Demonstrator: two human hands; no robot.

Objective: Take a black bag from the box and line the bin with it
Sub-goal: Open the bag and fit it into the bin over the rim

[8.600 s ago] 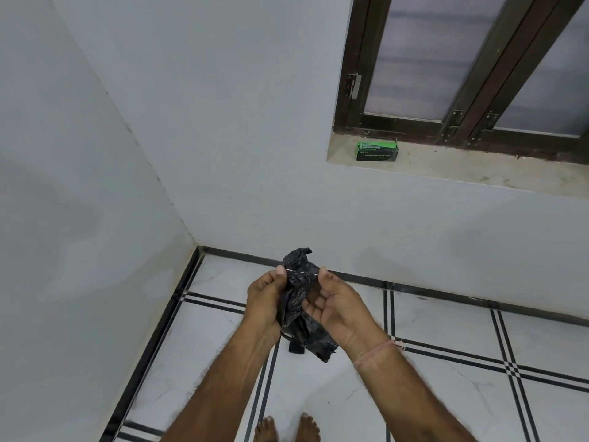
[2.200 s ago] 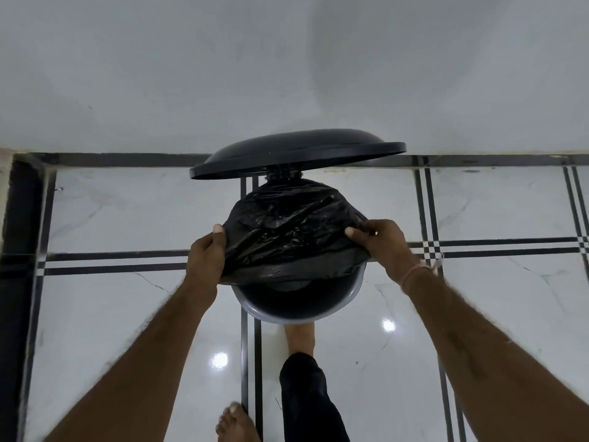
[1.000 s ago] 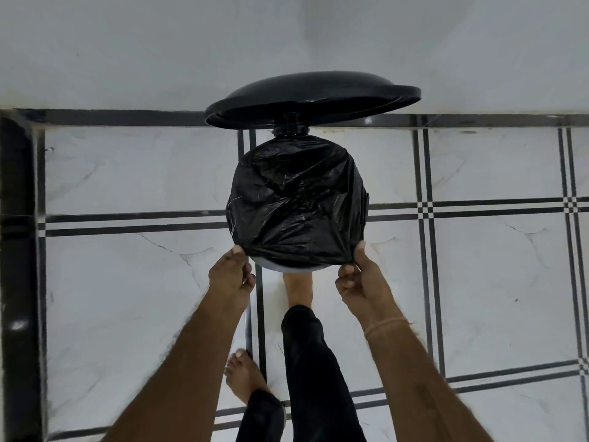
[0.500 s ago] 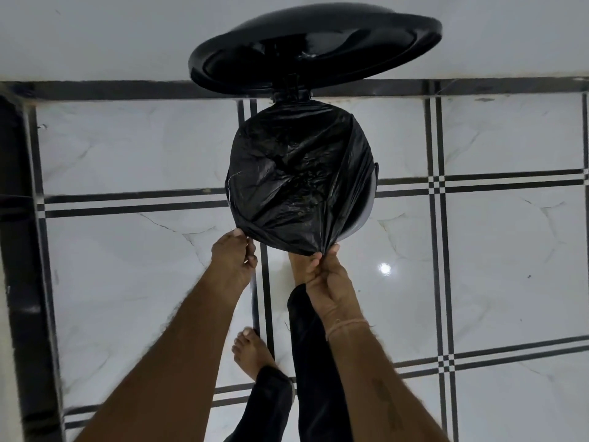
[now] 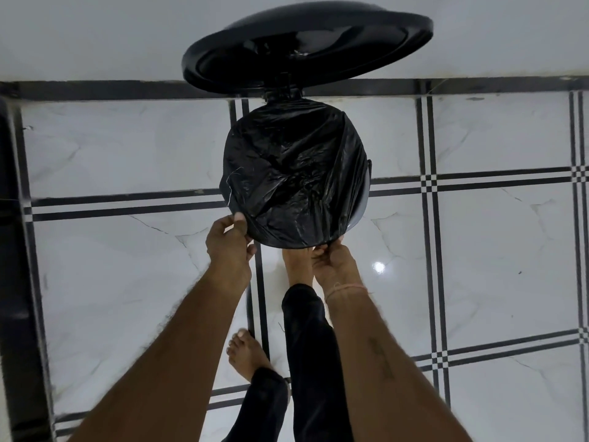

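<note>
With black bag (image 5: 294, 173) stretched over bin (image 5: 361, 205) mouth, lid (image 5: 306, 49) raised: mostly lined. Left hand (image 5: 228, 244) fingers pinched on near-left hem; right hand (image 5: 331, 263) fingers closed on near hem. Left: tucking the edge, pushing the middle down, probably.

One black bag (image 5: 294, 173) is seen, stretched over one bin (image 5: 361, 202) with one raised lid (image 5: 306, 47). Two hands are counted, a left hand (image 5: 228, 242) and a right hand (image 5: 333, 261), and two bare feet.
</note>
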